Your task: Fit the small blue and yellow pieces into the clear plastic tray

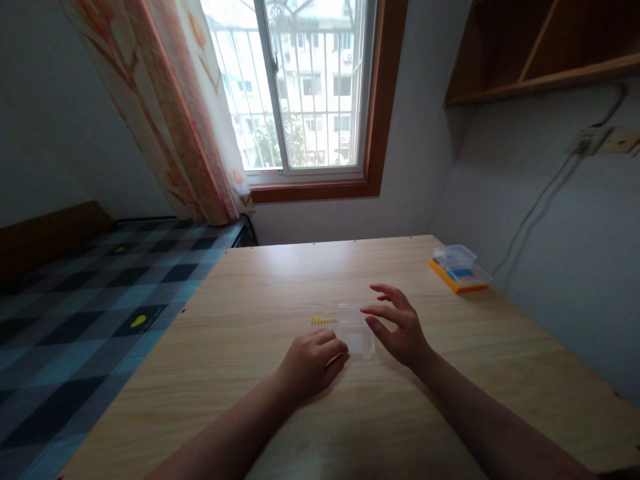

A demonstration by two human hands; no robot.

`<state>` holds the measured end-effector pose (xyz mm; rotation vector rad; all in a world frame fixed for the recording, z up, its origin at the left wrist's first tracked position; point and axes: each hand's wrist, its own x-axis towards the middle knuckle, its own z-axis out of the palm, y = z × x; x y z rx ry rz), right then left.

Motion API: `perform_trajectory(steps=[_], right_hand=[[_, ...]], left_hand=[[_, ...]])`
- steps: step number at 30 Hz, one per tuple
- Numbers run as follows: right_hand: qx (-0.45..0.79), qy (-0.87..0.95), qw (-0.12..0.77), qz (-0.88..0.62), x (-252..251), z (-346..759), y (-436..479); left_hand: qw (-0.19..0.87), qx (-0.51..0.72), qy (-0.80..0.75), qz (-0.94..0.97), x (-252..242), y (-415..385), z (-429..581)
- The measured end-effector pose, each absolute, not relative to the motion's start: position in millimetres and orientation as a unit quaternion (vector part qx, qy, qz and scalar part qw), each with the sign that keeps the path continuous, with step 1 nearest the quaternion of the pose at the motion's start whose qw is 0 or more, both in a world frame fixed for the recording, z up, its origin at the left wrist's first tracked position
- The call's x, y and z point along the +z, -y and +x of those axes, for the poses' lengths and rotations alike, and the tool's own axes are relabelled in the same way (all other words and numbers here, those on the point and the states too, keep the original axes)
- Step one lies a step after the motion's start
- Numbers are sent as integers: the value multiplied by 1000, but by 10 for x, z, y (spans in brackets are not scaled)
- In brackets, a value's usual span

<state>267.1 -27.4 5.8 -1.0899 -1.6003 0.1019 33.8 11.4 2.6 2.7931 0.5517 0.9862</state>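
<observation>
Now, mid-desk (300, 280): small clear plastic box (356, 331) between hands. Left hand (313, 363) curled, fingertips at box's near-left edge; right hand (397, 323) spread, hovering just beside, holding nothing. Yellow strip (324, 321) just left. Likely steadying box; next needs firm two-sided grip.

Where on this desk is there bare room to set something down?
Bare wood spans the desk between the window-side edge and the yellow strip, and right of the right hand below the orange-based box. It is crowded around the clear bag between both hands.

clear box (356, 333) on table (260, 293), between hands, organizer (459, 268) far right
</observation>
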Motion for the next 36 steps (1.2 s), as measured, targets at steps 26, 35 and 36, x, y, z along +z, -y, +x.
perform_trajectory(steps=[26,35,36], right_hand=[[219,777,309,-503,19,2817,224],[236,777,291,-506,8,2790,218],[240,776,291,-505,9,2784,221]], left_hand=[[67,238,-406,880,123,-576,-47],[92,185,-436,876,-50,-793,-97],[94,182,-436,877,-49,-797,-91]])
